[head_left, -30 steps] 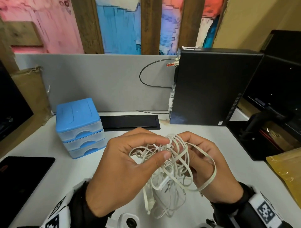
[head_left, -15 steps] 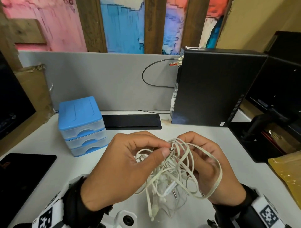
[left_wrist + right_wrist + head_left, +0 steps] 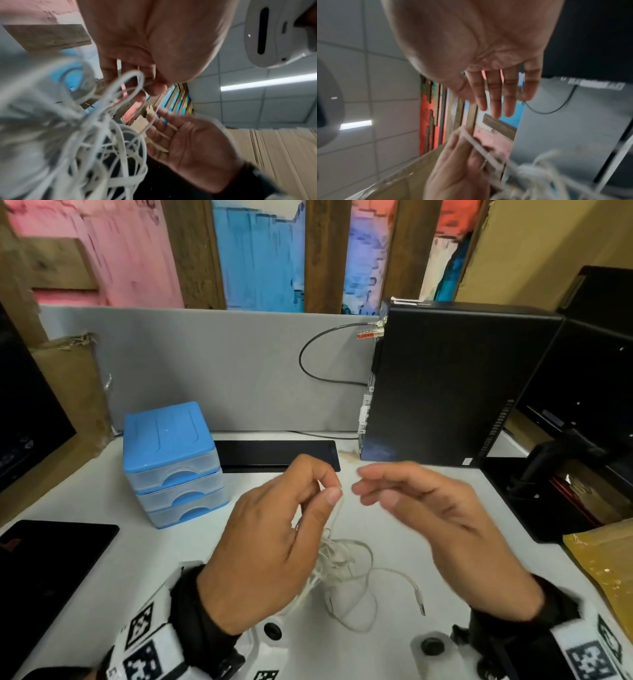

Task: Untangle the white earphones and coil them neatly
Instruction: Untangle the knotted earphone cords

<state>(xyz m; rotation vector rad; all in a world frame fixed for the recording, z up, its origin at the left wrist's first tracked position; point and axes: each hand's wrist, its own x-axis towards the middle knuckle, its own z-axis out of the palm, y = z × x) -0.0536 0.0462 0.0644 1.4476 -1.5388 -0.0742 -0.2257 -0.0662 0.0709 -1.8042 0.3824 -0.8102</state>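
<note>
The white earphones (image 3: 342, 563) hang as a loose tangle above the white desk (image 3: 171, 549), between my two hands. My left hand (image 3: 330, 489) pinches one strand of the cable between thumb and forefinger, and the rest dangles below it. The audio plug (image 3: 421, 604) trails out to the right at the end of a free length. My right hand (image 3: 373, 491) hovers just right of the pinch with straight, spread fingers and holds nothing. In the left wrist view the tangled earphones (image 3: 109, 142) fill the lower left, blurred. The right wrist view shows the right hand's flat fingers (image 3: 494, 97).
A blue three-drawer box (image 3: 171, 460) stands left of the hands. A black computer tower (image 3: 455, 385) stands behind right, a black slab (image 3: 277, 455) behind the hands, a dark tablet (image 3: 44, 570) at the left, a yellow padded envelope (image 3: 606, 563) at the right.
My right hand has let go of the cable bundle and opened. My left hand rose, pinching one strand, and the tangle dropped and stretched below it, with the plug swinging out right.
</note>
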